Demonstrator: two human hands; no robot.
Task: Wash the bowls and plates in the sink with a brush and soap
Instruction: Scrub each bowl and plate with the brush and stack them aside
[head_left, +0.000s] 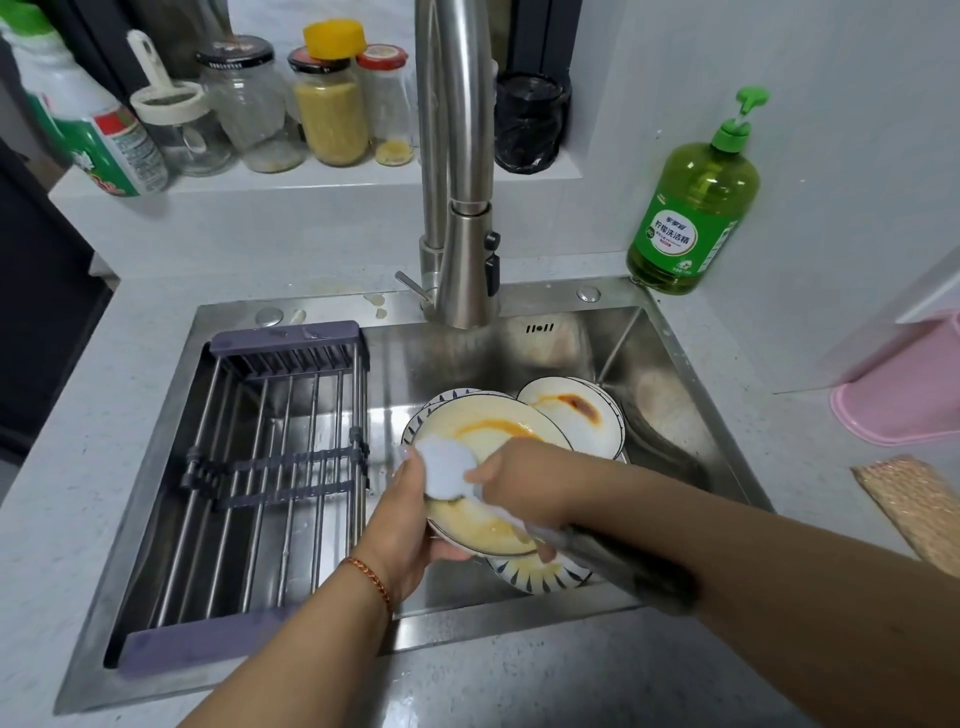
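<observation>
Over the steel sink (670, 353), my left hand (402, 525) grips the near-left rim of a white plate (483, 431) smeared with orange sauce and holds it tilted. My right hand (524, 483) holds a dish brush (447, 470) with a pale blue head and a long grey handle. The head rests on the plate's left side. A second sauce-stained plate (576, 415) leans behind it on the right. Another blue-patterned dish (540, 574) lies underneath, mostly hidden. A green bottle of dish soap (691, 208) stands on the counter at the sink's back right corner.
A purple and steel drying rack (270, 467) spans the sink's left half. The steel faucet (457, 171) rises behind the plates. Several jars (327, 104) line the ledge at the back. A pink tub (904, 395) and a woven mat (919, 504) lie on the right counter.
</observation>
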